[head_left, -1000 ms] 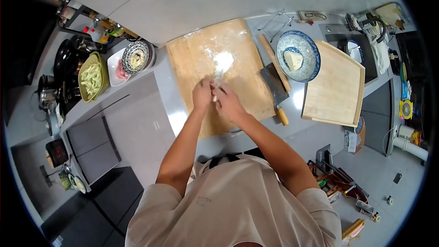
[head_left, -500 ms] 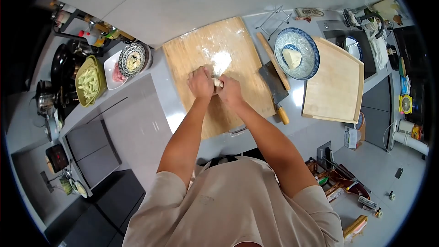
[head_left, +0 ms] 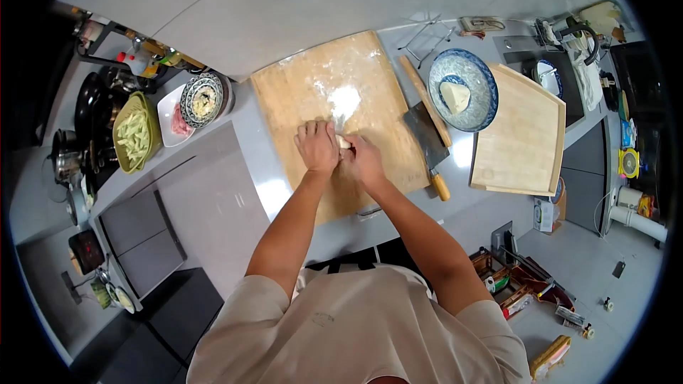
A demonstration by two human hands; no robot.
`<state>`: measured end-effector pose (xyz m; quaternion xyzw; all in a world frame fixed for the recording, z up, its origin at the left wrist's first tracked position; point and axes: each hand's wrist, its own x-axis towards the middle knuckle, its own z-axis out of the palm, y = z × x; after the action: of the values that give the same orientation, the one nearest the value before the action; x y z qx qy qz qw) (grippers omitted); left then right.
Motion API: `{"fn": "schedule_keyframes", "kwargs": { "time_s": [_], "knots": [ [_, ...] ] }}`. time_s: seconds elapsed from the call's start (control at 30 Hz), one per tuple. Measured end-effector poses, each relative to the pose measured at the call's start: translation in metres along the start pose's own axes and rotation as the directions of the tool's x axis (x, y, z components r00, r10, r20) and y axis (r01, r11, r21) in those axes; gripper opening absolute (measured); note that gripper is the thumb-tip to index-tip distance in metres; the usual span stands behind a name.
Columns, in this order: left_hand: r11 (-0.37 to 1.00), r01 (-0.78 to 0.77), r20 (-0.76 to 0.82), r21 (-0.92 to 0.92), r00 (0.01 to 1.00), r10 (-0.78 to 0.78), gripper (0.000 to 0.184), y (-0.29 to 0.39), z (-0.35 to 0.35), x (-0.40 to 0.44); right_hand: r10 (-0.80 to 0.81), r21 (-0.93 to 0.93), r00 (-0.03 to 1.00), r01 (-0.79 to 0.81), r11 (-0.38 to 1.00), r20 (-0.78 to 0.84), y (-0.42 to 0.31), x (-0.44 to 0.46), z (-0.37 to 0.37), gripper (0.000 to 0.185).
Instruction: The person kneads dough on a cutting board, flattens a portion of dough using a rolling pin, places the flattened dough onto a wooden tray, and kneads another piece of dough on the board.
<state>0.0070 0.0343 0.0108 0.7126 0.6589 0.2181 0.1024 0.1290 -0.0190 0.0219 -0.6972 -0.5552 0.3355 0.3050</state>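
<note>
A small pale lump of dough (head_left: 343, 142) is between my two hands, low over the wooden board (head_left: 313, 71). My left hand (head_left: 317, 147) is closed around its left side, the fingers bent and pointing away from me. From the right, my right hand (head_left: 364, 159) grips the dough with thumb and fingers. Much of the lump is hidden by the hands. White flour (head_left: 346, 102) is spread on the board just beyond them.
Right of the board lie a cleaver (head_left: 427, 139) and a rolling pin (head_left: 425, 99). Beyond them are a blue-patterned bowl (head_left: 480, 89) with a dough piece (head_left: 455, 97) and a wooden tray (head_left: 516, 163). At left stand a green basket (head_left: 151, 149) and a patterned bowl (head_left: 188, 108).
Both hands stay together on the dough. The left hand has shifted slightly right, its fingers now closer together beside the lump. The whole view has moved a little.
</note>
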Motion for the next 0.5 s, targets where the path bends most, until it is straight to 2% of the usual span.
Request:
{"fn": "schedule_keyframes", "kwargs": {
  "time_s": [0.13, 0.23, 0.27, 0.3, 0.33, 0.37, 0.43, 0.47, 0.5],
  "knots": [
    [0.995, 0.096, -0.013, 0.005, 0.995, -0.096, 0.029, -0.009, 0.013, 0.028, -0.048, -0.098, 0.999, 0.048, 0.994, 0.011, -0.006, 0.040, 0.007, 0.023],
    [0.986, 0.162, 0.022, -0.030, 0.987, -0.162, 0.032, -0.009, 0.012, 0.031, 0.042, 0.132, 0.992, -0.058, 0.990, 0.121, -0.003, 0.052, 0.006, 0.017],
    [0.943, 0.290, 0.165, -0.161, 0.950, -0.264, 0.040, -0.013, 0.013, 0.029, -0.030, 0.191, 0.994, 0.010, 0.981, 0.103, 0.003, 0.047, 0.004, 0.019],
    [0.797, 0.454, 0.269, -0.399, 0.889, -0.371, 0.049, -0.014, 0.013, 0.021, -0.102, 0.249, 0.991, 0.078, 0.965, 0.084, 0.009, 0.043, 0.003, 0.023],
    [0.677, 0.555, 0.342, -0.483, 0.832, -0.437, 0.051, -0.010, 0.005, 0.007, -0.164, 0.095, 0.979, 0.153, 0.984, 0.123, -0.010, 0.023, -0.022, 0.025],
    [0.534, 0.639, 0.417, -0.554, 0.768, -0.486, 0.054, -0.002, -0.006, -0.008, -0.224, -0.057, 0.960, 0.237, 0.970, 0.171, -0.023, 0.005, -0.041, 0.028],
    [0.494, 0.715, 0.453, -0.495, 0.697, -0.555, 0.051, 0.033, -0.035, -0.041, -0.340, -0.063, 0.912, 0.362, 0.930, 0.228, -0.006, -0.023, -0.044, 0.039],
    [0.653, 0.599, 0.299, -0.463, 0.799, -0.521, 0.048, 0.040, -0.035, -0.060, -0.389, -0.062, 0.885, 0.417, 0.907, 0.256, 0.002, -0.032, -0.047, 0.045],
    [0.792, 0.470, 0.144, -0.390, 0.881, -0.451, 0.044, 0.042, -0.030, -0.077, -0.341, 0.054, 0.892, 0.341, 0.939, 0.296, 0.005, -0.032, -0.053, 0.046]
  ]
}}
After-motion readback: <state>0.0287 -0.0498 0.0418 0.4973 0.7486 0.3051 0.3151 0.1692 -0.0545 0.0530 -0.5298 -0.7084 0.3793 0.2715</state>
